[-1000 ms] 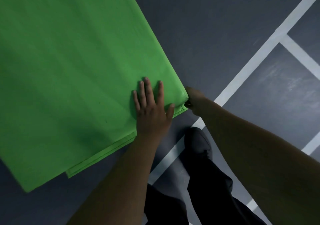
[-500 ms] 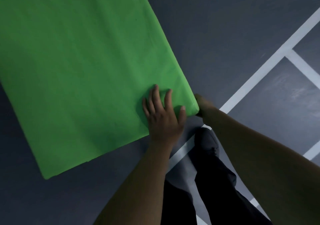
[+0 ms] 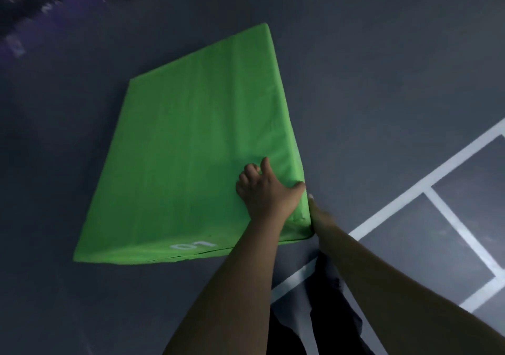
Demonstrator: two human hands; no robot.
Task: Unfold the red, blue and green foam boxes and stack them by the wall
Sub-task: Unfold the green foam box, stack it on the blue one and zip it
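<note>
Both hands hold the green box [image 3: 191,158] at its near corner: left hand [image 3: 266,190] fingers curled on top, right hand [image 3: 318,215] mostly hidden (grip unclear). It stands tilted off the floor [image 3: 382,54] beyond the fingers, seemingly light, soft and best held by its edges.

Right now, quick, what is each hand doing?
Left hand: fingers curled on top of the green foam box, gripping near its corner.
Right hand: against the box's corner edge, mostly hidden; cannot tell whether open or closed.
</note>
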